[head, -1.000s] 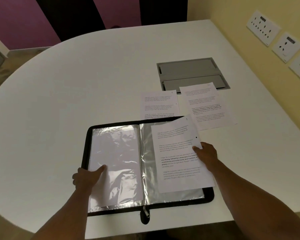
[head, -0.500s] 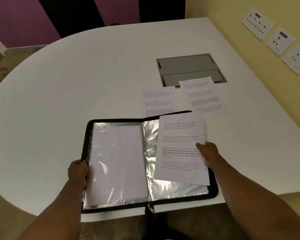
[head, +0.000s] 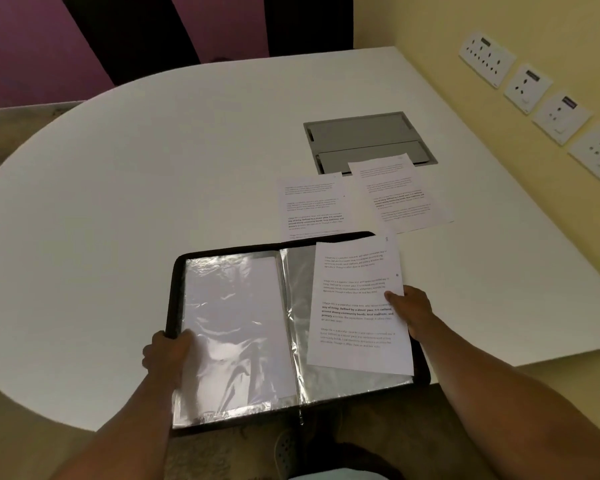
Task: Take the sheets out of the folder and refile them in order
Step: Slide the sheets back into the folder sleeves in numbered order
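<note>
— Pictured at centre, near edge of white table point(head: 153, 202)?

— Black zip folder point(head: 175, 289), lying open, near edge overhanging the table rim. Clear plastic sleeves point(head: 236, 323) spread across both halves, glare on the left one.

— And the left hand point(head: 165, 355)?

— Clamped on the folder's left border, thumb over the top onto the plastic, remaining fingers curled under and out of sight.

— The right hand point(head: 411, 311)?

— Pinching a printed sheet point(head: 357, 306) at its right edge, thumb on top of the paper, other fingers hidden beneath. Sheet resting over the folder's right half, slightly tilted, far corner reaching past the folder's far border.

— Inside a sleeve or on top of it?

— Apparently on top; hard to say for certain from this angle.

— Further sheets?

— Two, flat on the table beyond the folder. Left loose sheet point(head: 312, 206) with its near edge tucked behind the folder's far border. Right loose sheet point(head: 399, 195) just beside it, turned a little, far edge overlapping a grey recessed panel point(head: 361, 133) set in the tabletop.

— Text legible?

— Paragraph blocks with some bold lines; words too small to read reliably.

— Surroundings?

— Yellow wall at right carrying a row of white socket plates point(head: 527, 88). Purple and dark panels at far left.
</note>
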{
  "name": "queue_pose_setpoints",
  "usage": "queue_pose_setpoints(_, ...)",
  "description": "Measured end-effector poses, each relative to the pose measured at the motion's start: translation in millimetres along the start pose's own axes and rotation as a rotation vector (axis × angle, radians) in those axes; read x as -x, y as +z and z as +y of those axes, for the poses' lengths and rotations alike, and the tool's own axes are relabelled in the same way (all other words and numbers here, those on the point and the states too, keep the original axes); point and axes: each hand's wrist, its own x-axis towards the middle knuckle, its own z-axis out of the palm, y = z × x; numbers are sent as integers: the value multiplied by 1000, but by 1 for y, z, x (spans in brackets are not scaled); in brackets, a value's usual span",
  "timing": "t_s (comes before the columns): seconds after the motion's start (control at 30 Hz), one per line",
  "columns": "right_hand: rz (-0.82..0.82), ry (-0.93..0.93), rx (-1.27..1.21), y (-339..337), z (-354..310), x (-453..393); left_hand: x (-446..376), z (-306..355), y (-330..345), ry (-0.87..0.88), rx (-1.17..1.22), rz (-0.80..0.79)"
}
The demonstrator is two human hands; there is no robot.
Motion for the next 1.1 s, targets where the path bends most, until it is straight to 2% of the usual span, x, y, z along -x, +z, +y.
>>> queue_pose_setpoints(0.17, 66, -83, 8, 2, -17, 16, 4, 9, 8, 81, -118, -15)
queue_pose_setpoints(0.43, 87, -314, 233, 1, -65, 23, 17, 54, 29, 453, -281, -83)
queue_pose_setpoints(0.57, -14, -413, 304, -18, -112, 18, 26, 80, 48, 538, -322, -130)
queue_pose_setpoints(0.77, -170, -488, 75, -39, -179, -1, 43, 130, 79, 622, -274, -235)
queue_pose_setpoints(0.87, -281, -422, -177, -41, -195, -24, 50, 166, 93, 650, -146, -318)
queue_pose_setpoints(1.0, -332, -305, -382, -35, -201, -65, 70, 221, 102, 387, 396, -606)
queue_pose_setpoints(1.1, -345, -241, -407, -27, -201, -100, 69, 252, 114, 283, 498, -677)
